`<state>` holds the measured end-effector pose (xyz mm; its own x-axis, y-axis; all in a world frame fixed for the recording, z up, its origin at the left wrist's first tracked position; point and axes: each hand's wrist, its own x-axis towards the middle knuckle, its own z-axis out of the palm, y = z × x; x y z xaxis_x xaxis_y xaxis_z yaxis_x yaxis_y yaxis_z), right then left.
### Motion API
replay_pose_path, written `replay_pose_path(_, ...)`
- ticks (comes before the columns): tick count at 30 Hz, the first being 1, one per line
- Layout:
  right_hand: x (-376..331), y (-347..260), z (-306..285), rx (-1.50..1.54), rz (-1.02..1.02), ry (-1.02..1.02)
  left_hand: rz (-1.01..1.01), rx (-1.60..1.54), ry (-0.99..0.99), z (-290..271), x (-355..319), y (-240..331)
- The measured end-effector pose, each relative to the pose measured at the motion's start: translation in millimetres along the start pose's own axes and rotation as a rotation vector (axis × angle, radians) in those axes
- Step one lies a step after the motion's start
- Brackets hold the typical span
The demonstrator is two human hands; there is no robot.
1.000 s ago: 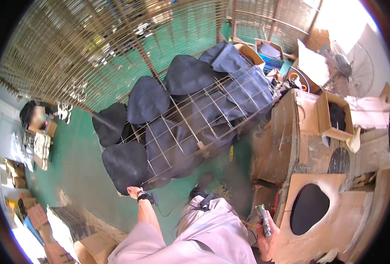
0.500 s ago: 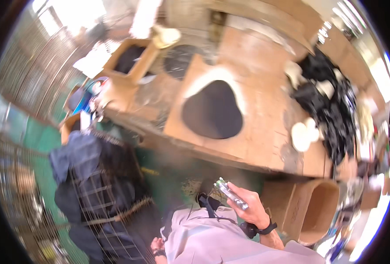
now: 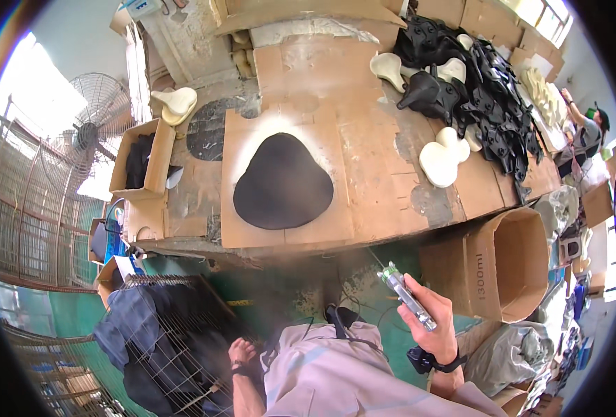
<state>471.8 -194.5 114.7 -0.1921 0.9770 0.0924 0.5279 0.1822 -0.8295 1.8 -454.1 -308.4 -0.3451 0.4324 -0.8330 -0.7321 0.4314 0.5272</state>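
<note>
In my right hand (image 3: pixel 429 316) is a slim silver spray gun (image 3: pixel 406 295) with a green-tinged front end, my fingers wrapped round its body. It is below the front edge of the workbench. My left hand (image 3: pixel 241 352) hangs low beside the wire basket, fingers curled with nothing visible in them. On the bench a dark, rounded-triangular fabric piece (image 3: pixel 283 184) lies flat on a cardboard sheet (image 3: pixel 238 240), ringed by a whitish patch. Neither hand touches it.
Black saddle shells (image 3: pixel 485 104) are heaped at the bench's right, with cream foam saddle pads (image 3: pixel 438 164) nearby. A cardboard box (image 3: pixel 156 161) stands at left. Below are a wire basket (image 3: pixel 162 361) with dark fabric and a large carton (image 3: pixel 474 271). Another person (image 3: pixel 586 132) is far right.
My view has turned and steadied. My right hand has moved right and slightly down with the spray gun. More of my left hand and forearm now shows. The dark piece still lies on the cardboard.
</note>
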Motion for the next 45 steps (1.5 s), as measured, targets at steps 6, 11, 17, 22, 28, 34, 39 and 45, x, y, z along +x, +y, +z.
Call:
replay_pose_path(6,18.8,-23.6,21.6,0.035,-0.107,-0.037,0.111,0.274,0.139,35.0,2.9,40.4)
replay_pose_path(11,23.6,-32.9,29.0,0.023,-0.137,-0.156,-0.031,0.222,0.178,22.1,-0.7,19.4)
replay_pose_path(17,19.7,-39.1,32.3,0.019,-0.099,-0.267,-0.088,0.128,0.206,-22.2,12.9,-30.2)
replay_pose_path(22,7.7,-34.8,23.1,0.013,0.008,-0.213,0.082,0.244,0.113,-41.4,39.8,-50.3)
replay_pose_path(28,-10.3,-22.7,11.4,-0.018,0.178,-0.037,-0.029,0.046,0.184,3.5,52.0,-7.5)
replay_pose_path(34,-0.8,-15.4,17.0,-0.008,0.143,0.121,-0.073,0.237,0.036,40.7,53.5,51.0)
replay_pose_path(39,27.8,-20.9,30.8,-0.001,0.043,0.134,-0.05,0.344,0.136,60.4,45.2,67.8)
replay_pose_path(45,58.9,-33.0,45.7,0.013,-0.062,0.095,-0.047,0.153,0.153,25.5,44.0,36.1)
